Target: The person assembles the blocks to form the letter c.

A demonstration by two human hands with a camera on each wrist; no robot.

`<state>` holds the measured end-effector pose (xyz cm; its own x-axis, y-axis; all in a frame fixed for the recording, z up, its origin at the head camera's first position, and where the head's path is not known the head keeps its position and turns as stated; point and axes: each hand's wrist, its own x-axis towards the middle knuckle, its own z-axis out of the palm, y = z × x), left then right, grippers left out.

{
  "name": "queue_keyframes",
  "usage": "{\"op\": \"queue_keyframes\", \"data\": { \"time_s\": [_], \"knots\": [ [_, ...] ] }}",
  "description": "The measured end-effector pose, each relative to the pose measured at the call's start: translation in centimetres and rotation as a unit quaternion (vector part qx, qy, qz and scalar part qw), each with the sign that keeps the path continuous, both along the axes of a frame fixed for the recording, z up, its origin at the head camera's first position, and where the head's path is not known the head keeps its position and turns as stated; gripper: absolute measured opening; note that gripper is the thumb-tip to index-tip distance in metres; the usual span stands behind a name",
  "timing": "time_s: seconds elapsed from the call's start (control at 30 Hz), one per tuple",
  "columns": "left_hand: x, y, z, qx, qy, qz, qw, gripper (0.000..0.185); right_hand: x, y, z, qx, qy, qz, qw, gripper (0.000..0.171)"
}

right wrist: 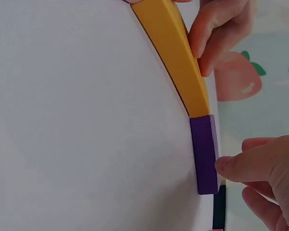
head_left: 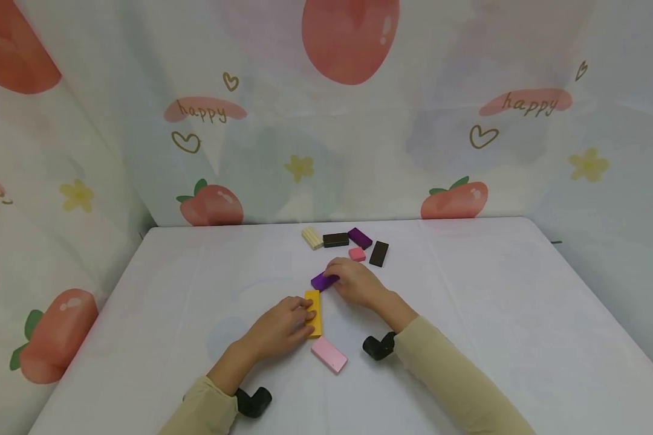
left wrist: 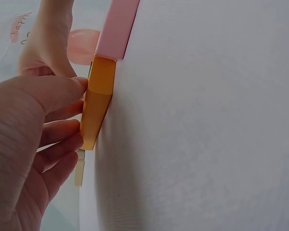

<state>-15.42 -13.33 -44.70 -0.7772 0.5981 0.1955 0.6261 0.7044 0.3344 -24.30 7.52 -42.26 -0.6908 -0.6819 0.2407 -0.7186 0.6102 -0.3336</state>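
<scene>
While the yellow block (head_left: pixel 318 313) is touched from above by the relaxed fingers of the left hand (head_left: pixel 282 326), the purple block (head_left: pixel 320 282) at its far end is seen, from the head, pinched by the right hand (head_left: pixel 357 284); the pink block (head_left: pixel 329 355) at the near end is untouched, and other blocks (head_left: pixel 335 240) are grouped farther back on the table (head_left: pixel 468 290). From the left wrist, thumb and fingertips are seen set lightly along the yellow block, which is probably best steadied without sideways push. From the right wrist, purple is seen set against yellow; it should be eased flat, pressed only gently.
</scene>
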Motion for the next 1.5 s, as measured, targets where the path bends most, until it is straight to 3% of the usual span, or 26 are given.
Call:
{"op": "queue_keyframes", "data": {
  "time_s": [0.17,0.4,0.63,1.03,1.5],
  "knots": [
    [0.0,0.0,0.1,-0.009,-0.002,0.006,0.9999,0.034,-0.3,1.1,0.7,0.001,-0.026,-0.059,0.998,0.022],
    [0.1,0.0,0.1,-0.012,-0.004,0.009,0.9999,0.035,-1.1,2.8,0.8,-0.024,-0.012,-0.069,0.997,0.021],
    [0.1,0.0,-0.2,-0.013,-0.002,0.01,0.9999,0.035,-1.9,4.7,0.9,-0.056,-0.001,-0.122,0.991,0.026],
    [0.2,-0.1,-0.1,-0.01,0.001,0.007,0.9999,0.035,-3.5,7.0,-0.2,-0.037,-0.035,-0.18,0.982,0.027],
    [0.0,0.0,0.0,-0.009,0.003,-0.001,1.0,0.034,-4.4,6.5,-0.3,-0.002,-0.081,-0.244,0.966,0.035]
  ]
}}
